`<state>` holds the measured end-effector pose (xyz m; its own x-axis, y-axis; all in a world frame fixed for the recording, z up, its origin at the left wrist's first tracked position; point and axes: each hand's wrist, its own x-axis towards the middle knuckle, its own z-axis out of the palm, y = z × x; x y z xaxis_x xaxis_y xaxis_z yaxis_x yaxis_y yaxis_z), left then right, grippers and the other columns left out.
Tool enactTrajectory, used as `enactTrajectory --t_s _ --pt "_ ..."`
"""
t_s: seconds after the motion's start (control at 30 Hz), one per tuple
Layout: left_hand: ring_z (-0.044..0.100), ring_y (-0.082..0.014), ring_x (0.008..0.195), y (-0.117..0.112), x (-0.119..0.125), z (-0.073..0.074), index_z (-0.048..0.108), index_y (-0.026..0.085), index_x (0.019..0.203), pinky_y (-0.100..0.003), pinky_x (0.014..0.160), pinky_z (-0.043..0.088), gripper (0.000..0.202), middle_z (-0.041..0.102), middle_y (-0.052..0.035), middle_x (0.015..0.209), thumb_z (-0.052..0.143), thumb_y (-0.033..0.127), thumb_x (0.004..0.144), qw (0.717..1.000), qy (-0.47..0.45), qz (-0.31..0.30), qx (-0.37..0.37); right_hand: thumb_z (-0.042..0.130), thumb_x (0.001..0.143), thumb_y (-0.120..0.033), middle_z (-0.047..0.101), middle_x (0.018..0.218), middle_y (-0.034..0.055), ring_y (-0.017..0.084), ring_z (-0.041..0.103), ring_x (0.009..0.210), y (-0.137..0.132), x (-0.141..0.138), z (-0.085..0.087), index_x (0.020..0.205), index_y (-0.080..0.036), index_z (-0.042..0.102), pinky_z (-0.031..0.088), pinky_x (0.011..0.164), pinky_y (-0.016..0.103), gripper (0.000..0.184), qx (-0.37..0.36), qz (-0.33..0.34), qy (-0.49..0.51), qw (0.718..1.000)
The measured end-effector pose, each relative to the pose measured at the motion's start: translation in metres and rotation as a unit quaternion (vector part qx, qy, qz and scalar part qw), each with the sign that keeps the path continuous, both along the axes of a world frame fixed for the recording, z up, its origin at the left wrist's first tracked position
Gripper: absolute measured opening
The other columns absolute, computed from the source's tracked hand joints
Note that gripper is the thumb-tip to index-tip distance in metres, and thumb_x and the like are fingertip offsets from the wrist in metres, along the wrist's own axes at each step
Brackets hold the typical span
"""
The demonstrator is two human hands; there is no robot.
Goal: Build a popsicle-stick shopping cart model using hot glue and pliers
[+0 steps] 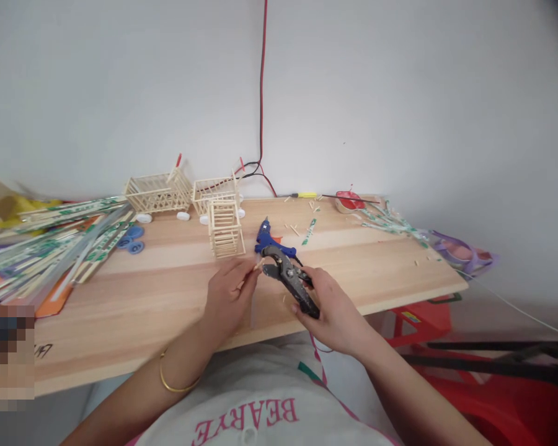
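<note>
My right hand (331, 305) is closed around the dark handles of a pair of pruning shears (288, 275), whose blades point left. Close to those blades, my left hand (230, 296) pinches a thin wooden stick (260, 264), mostly hidden by the fingers. Just beyond the shears lies a blue glue gun (275, 243). A slatted piece made of sticks (225, 230) rests behind my left hand, against a small stick-built cart (214, 188). Farther left stands another stick cart (158, 192) on white wheels, with a red-tipped handle.
Wrapped chopsticks (93, 238) are heaped on the left of the wooden table (167, 291), beside blue discs (132, 240). Cut stick bits (294, 230) and a red container (350, 200) lie toward the back. Torn wrappers (395, 222) are at right, near a red stool (418, 322).
</note>
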<state>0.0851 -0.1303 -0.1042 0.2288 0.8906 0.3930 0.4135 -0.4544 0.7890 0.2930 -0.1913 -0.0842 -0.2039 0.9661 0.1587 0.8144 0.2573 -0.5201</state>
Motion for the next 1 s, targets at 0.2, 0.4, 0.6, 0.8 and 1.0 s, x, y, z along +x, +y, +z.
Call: enactTrajectory --t_s 0.2,0.4,0.6,0.8,1.0 --pt "0.063 -0.0199 0.097 -0.001 -0.001 -0.004 0.068 0.019 0.104 -0.028 0.087 0.046 0.026 0.069 -0.0099 0.104 0.048 0.019 0.087 0.996 0.048 -0.001 0.07 0.061 0.074 -0.02 0.056 0.105 0.0111 0.028 0.053 0.097 0.001 -0.007 -0.001 0.124 -0.019 0.04 0.046 0.083 0.042 0.054 0.004 0.012 -0.009 1.0" --pt "0.062 -0.0196 0.101 -0.002 -0.002 -0.005 0.067 0.018 0.107 -0.028 0.089 0.045 0.028 0.068 -0.0103 0.108 0.046 0.017 0.088 0.992 0.079 -0.005 0.095 0.059 0.072 -0.014 0.058 0.107 0.0099 0.025 0.057 0.099 0.003 -0.006 -0.005 0.124 -0.021 0.042 0.048 0.082 0.037 0.055 -0.021 0.019 0.032 0.999" --pt "0.062 -0.0193 0.1 -0.002 -0.002 -0.006 0.065 0.015 0.107 -0.026 0.088 0.046 0.026 0.067 -0.0116 0.107 0.046 0.016 0.089 0.987 0.096 -0.003 0.126 0.058 0.073 -0.013 0.061 0.106 0.0079 0.022 0.06 0.092 0.003 -0.006 -0.006 0.121 -0.021 0.044 0.048 0.077 0.033 0.051 -0.036 0.033 0.057 0.997" --pt "0.062 -0.0184 0.097 -0.002 -0.002 -0.009 0.063 0.015 0.108 -0.026 0.086 0.047 0.025 0.067 -0.0114 0.105 0.047 0.014 0.089 0.982 0.1 -0.002 0.162 0.058 0.077 -0.017 0.062 0.107 0.0088 0.022 0.06 0.091 0.005 -0.007 -0.01 0.119 -0.019 0.046 0.047 0.078 0.032 0.043 -0.052 0.045 0.058 0.996" --pt "0.061 -0.017 0.095 0.0 0.0 -0.01 0.061 0.015 0.108 -0.027 0.084 0.048 0.023 0.066 -0.01 0.102 0.049 0.01 0.088 0.981 0.064 -0.027 0.181 0.053 0.083 -0.022 0.064 0.098 0.0084 0.022 0.062 0.086 0.004 -0.006 -0.014 0.115 -0.018 0.047 0.045 0.075 0.03 0.033 -0.079 0.036 0.029 0.996"
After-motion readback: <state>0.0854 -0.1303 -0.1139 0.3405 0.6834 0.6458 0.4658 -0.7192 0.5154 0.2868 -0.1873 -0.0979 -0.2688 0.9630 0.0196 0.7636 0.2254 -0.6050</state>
